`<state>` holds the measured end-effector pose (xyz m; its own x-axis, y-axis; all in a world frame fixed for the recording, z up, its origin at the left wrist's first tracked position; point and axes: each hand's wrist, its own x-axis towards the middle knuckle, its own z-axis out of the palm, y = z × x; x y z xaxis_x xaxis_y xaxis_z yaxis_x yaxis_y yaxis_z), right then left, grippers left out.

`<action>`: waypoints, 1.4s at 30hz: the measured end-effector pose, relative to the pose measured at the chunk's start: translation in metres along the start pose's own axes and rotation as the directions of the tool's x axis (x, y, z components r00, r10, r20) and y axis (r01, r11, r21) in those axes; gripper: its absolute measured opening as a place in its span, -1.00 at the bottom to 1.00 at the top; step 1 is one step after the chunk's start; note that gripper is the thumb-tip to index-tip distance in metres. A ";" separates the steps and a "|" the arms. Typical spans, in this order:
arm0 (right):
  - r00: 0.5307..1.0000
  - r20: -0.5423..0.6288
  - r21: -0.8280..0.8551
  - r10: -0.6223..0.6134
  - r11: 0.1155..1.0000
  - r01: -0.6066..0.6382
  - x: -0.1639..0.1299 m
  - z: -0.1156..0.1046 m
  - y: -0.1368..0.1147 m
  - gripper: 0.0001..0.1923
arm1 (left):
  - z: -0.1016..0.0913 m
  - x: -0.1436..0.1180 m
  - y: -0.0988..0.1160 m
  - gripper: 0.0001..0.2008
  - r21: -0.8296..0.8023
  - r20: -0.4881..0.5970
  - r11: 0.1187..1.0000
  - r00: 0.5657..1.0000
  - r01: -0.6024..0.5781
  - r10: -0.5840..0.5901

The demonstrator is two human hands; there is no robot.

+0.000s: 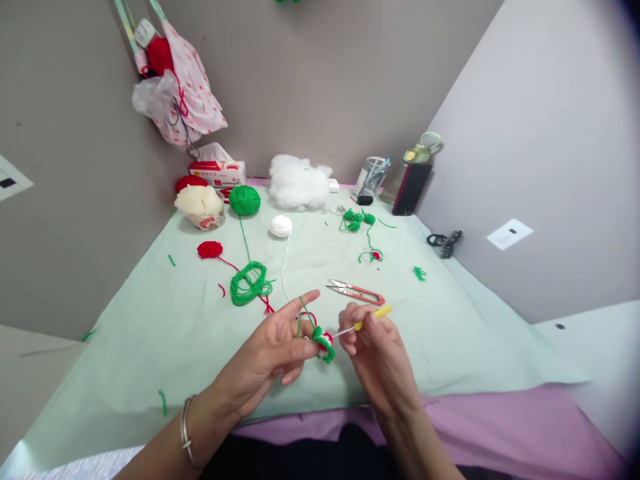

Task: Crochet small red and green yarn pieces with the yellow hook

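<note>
My left hand [273,350] pinches a small crocheted piece [324,343] of green, white and red yarn, with a green strand running over its raised index finger. My right hand [373,350] grips a yellow-handled crochet hook [367,321], whose metal tip points into the piece. Both hands hover above a pale green sheet [150,333] near the table's front edge. A loose coil of green yarn [249,283] lies just beyond my left hand, and a strand leads from it to a green yarn ball [245,200] at the back.
Orange-handled thread snips [356,292] lie just past my hands. Farther back are a white yarn ball [281,226], red yarn [210,249], white stuffing [299,181], a tissue box [218,172], a cup of tools [373,177] and small green crocheted bits [356,219]. Walls close in on both sides.
</note>
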<state>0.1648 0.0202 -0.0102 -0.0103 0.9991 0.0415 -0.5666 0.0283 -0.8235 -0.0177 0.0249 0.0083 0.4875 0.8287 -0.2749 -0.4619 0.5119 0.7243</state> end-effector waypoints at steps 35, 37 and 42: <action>0.904 0.078 -0.452 -0.419 0.794 0.407 -0.003 0.016 0.001 -0.87 | 0.015 0.003 -0.011 -0.85 0.056 -0.088 0.987 0.984 -0.150 0.155; 0.919 0.037 -0.445 -0.392 0.817 0.367 -0.001 0.013 0.004 -0.88 | 0.013 0.004 -0.011 -0.84 -0.042 -0.055 0.995 0.995 -0.090 0.087; 0.958 0.120 -0.429 -0.261 0.856 0.287 -0.002 0.009 0.003 -0.89 | 0.011 0.001 -0.013 -0.79 -0.038 -0.041 0.998 0.998 -0.047 0.046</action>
<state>0.1558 0.0182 -0.0074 0.0389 0.9458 0.3223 -0.1342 0.3246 -0.9363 -0.0028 0.0167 0.0055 0.4349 0.8598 -0.2674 -0.5121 0.4805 0.7120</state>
